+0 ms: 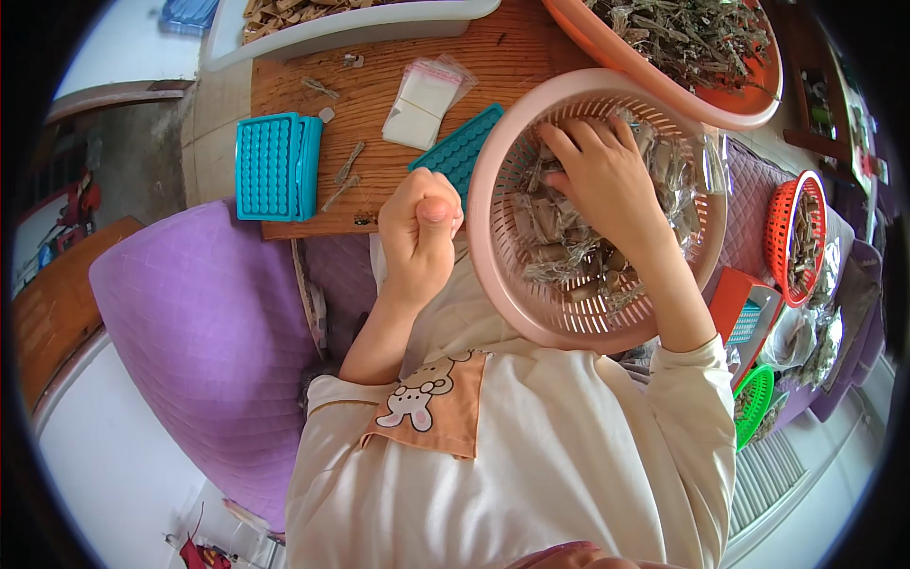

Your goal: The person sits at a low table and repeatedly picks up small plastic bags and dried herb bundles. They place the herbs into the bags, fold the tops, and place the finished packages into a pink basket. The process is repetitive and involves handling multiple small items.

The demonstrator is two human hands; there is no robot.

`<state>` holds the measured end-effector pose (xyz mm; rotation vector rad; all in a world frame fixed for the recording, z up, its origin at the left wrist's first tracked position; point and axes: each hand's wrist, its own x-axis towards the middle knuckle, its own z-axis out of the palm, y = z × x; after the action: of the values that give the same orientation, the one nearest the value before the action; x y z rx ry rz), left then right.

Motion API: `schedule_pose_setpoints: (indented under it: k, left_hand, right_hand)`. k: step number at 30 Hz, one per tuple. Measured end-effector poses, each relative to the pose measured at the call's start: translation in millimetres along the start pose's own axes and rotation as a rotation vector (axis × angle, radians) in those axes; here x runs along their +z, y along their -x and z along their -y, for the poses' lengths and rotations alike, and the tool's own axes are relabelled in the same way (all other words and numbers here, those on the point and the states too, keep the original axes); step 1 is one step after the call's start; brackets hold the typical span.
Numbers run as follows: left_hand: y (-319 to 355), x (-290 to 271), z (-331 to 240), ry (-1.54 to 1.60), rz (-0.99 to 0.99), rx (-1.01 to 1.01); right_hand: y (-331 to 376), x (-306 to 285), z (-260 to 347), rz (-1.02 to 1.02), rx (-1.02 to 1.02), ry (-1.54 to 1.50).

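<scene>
A pink slotted plastic basket (pixel 493 275) rests close to my body, to the right of middle. Inside lie many small clear plastic packets (pixel 545 256) with brown, dried-looking pieces in them. My right hand (pixel 607 166) reaches into this basket, its fingers spread over the packets; nothing is visibly gripped. Left of the basket, my left hand (pixel 422 232) is raised in a closed fist with the thumb uppermost. Whatever its fingers may hold is hidden. Just beyond the fist, a teal moulded tray (pixel 460 147) lies partly behind the basket's rim.
On the wooden table (pixel 365 81) lie a stack of clear bags (pixel 422 104), stacked teal trays (pixel 275 166) and dried sprigs (pixel 343 180). A white tub (pixel 355 27) and an orange basin (pixel 758 95) of dried plants stand at the back. A red basket (pixel 779 237) sits right.
</scene>
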<state>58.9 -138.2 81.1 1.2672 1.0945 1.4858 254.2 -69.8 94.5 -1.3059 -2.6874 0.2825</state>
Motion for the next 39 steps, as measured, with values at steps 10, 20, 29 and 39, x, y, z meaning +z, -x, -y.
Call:
schedule_pose_setpoints:
  k: [10, 20, 29, 39]
  left_hand:
    - [4, 10, -10, -0.013, 0.134, -0.096]
    - [-1, 10, -14, 0.02, 0.151, -0.223]
    - [-4, 8, -19, -0.02, 0.197, -0.283]
    - [-1, 33, -39, -0.302, 0.277, -0.168]
  right_hand:
    - [29, -42, -3, 0.53, -0.077, -0.185]
    - [-3, 7, -1, 0.179, 0.216, -0.019]
    - [-14, -3, -2, 0.448, 0.276, -0.536]
    - [20, -31, 23, -0.305, 0.248, -2.124]
